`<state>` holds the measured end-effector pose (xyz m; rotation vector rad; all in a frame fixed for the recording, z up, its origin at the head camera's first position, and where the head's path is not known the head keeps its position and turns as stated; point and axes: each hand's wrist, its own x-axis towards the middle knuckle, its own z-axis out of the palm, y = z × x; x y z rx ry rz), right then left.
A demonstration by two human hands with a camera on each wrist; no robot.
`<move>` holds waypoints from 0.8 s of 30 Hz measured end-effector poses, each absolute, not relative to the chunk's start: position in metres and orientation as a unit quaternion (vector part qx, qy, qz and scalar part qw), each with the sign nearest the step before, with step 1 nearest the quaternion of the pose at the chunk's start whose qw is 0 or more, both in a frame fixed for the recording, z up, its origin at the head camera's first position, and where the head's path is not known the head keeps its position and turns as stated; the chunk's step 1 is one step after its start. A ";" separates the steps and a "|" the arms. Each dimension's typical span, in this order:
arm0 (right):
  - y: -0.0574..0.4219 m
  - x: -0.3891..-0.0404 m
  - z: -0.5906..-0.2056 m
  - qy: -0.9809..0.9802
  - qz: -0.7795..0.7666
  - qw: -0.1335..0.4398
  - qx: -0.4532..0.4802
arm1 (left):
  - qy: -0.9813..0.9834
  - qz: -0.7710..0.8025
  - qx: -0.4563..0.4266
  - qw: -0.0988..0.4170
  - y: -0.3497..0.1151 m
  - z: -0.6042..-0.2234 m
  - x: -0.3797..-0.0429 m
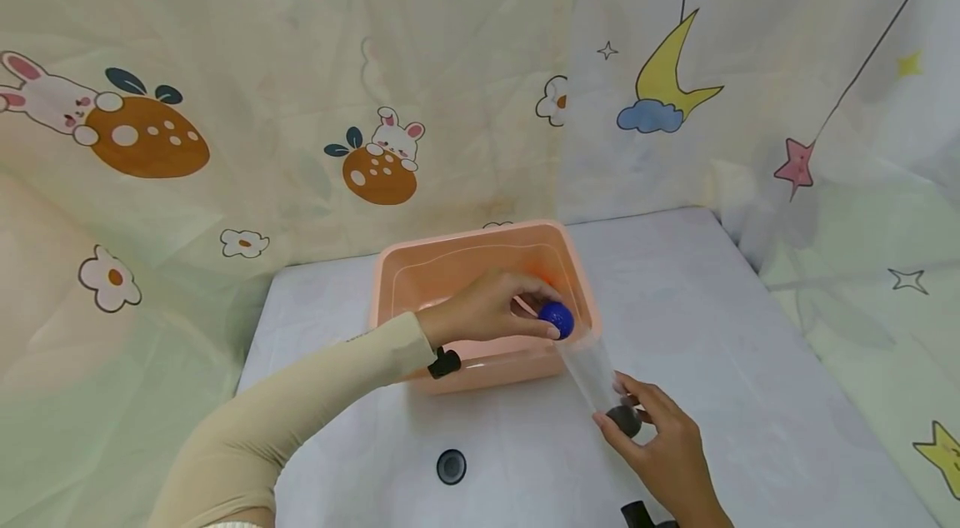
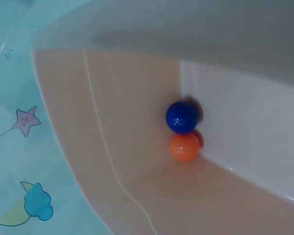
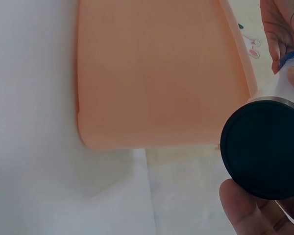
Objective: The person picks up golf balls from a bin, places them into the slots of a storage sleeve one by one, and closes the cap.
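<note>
My left hand (image 1: 491, 310) pinches a dark blue ball (image 1: 557, 320) between thumb and fingers, over the right side of a peach plastic basin (image 1: 480, 374). The ball is right at the upper mouth of a clear tube (image 1: 590, 370), which slants down to the right. With thumb and fingers, my right hand (image 1: 666, 446) grips the tube's lower end, around its black end cap (image 1: 624, 420). In the right wrist view that cap (image 3: 264, 149) faces the camera. Inside the basin, the left wrist view shows another blue ball (image 2: 182, 117) against an orange ball (image 2: 184, 147) in a corner.
A loose round black lid (image 1: 452, 466) lies on the white table (image 1: 360, 445), in front of the basin. Behind the table hangs a printed cloth (image 1: 465, 78) with rabbits, oranges and a moon. Black wrist-worn cameras (image 1: 444, 363) are on both wrists.
</note>
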<state>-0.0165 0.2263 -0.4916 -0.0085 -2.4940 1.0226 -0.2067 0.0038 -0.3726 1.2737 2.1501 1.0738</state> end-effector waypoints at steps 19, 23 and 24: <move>0.224 -0.018 -0.488 -0.897 0.366 0.247 0.019 | 0.772 0.343 0.485 0.224 0.016 -0.372 -0.201; 0.224 -0.018 -0.489 -0.894 0.370 0.251 0.025 | 0.771 0.348 0.484 0.222 0.016 -0.373 -0.201; 0.224 -0.018 -0.489 -0.894 0.371 0.250 0.026 | 0.772 0.350 0.483 0.222 0.016 -0.373 -0.201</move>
